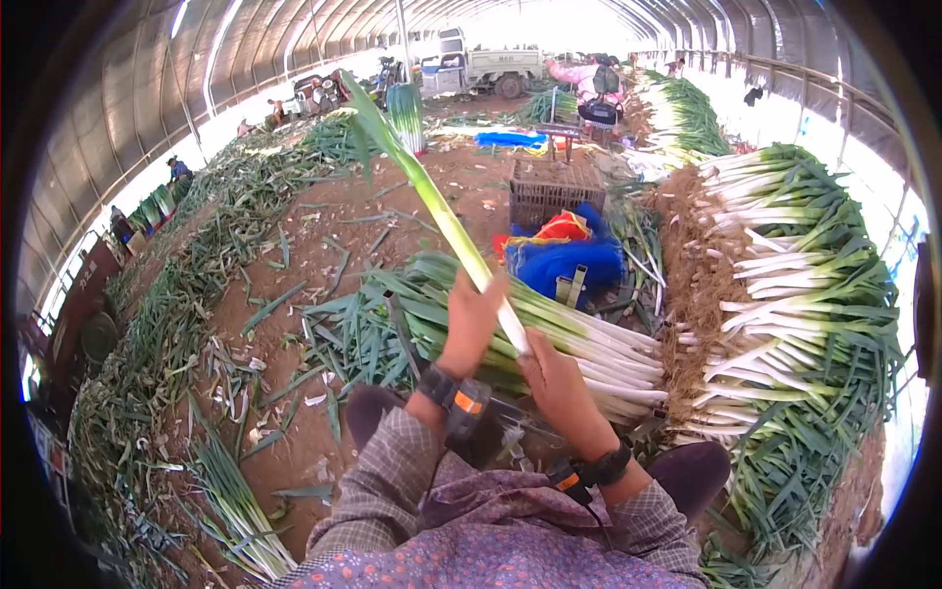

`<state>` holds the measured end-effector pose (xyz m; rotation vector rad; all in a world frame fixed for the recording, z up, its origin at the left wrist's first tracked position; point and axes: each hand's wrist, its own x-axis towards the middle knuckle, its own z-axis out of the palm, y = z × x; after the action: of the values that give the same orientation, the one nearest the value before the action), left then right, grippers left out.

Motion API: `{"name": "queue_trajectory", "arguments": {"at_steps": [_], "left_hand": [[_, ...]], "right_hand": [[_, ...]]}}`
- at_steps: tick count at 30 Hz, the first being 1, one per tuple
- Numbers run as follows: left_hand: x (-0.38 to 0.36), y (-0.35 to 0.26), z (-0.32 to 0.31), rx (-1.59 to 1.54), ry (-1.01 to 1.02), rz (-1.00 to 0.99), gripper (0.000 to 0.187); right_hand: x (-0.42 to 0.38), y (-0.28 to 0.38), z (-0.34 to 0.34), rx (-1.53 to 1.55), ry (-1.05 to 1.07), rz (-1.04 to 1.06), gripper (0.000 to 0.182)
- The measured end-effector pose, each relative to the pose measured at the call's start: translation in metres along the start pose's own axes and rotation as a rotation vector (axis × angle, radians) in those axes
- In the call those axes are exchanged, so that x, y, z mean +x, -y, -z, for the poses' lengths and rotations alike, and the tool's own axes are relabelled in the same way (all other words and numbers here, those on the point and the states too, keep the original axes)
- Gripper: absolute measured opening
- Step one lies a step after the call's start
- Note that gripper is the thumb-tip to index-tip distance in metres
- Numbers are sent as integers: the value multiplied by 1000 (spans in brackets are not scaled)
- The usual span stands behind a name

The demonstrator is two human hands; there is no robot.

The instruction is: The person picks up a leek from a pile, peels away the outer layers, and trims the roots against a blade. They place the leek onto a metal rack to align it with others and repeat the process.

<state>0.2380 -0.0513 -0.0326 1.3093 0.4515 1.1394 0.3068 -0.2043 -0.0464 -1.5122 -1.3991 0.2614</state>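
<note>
A single leek point(437, 201) slants up and to the left in front of me, its green top higher and its white end low. My left hand point(473, 316) is wrapped round the white shank. Lower down, my right hand point(554, 378) grips the same leek close to its root end. Just beyond my hands, a row of leeks point(599, 353) lies side by side with white ends to the right. Dark bands with small devices circle both wrists.
On the right is a long heap of leeks point(785, 324) with brown roots. A blue cloth point(564, 267) lies before a plastic crate point(554, 187). Leaf scraps point(177, 324) cover the ground at left. A truck point(505, 67) and a person in pink point(594, 83) are farther back.
</note>
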Motion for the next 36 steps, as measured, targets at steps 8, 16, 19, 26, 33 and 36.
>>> {"name": "queue_trajectory", "arguments": {"at_steps": [8, 16, 19, 26, 33, 36], "left_hand": [[41, 35, 15, -215, -102, 73, 25], [38, 51, -11, 41, 71, 232, 32], [32, 83, 5, -2, 27, 357, 31], [-4, 149, 65, 216, 261, 751, 42], [13, 151, 63, 1198, 423, -251, 40], [20, 163, 50, 1290, 588, -545, 45]], "right_hand": [[-30, -24, 4, 51, 29, -101, 41], [17, -160, 83, -283, 35, -37, 35], [32, -136, 100, -233, 218, -279, 33], [-17, -259, 73, -156, 463, -539, 37], [-37, -270, 122, -624, 592, -406, 30], [-49, -282, 154, -454, 585, -399, 25]]}}
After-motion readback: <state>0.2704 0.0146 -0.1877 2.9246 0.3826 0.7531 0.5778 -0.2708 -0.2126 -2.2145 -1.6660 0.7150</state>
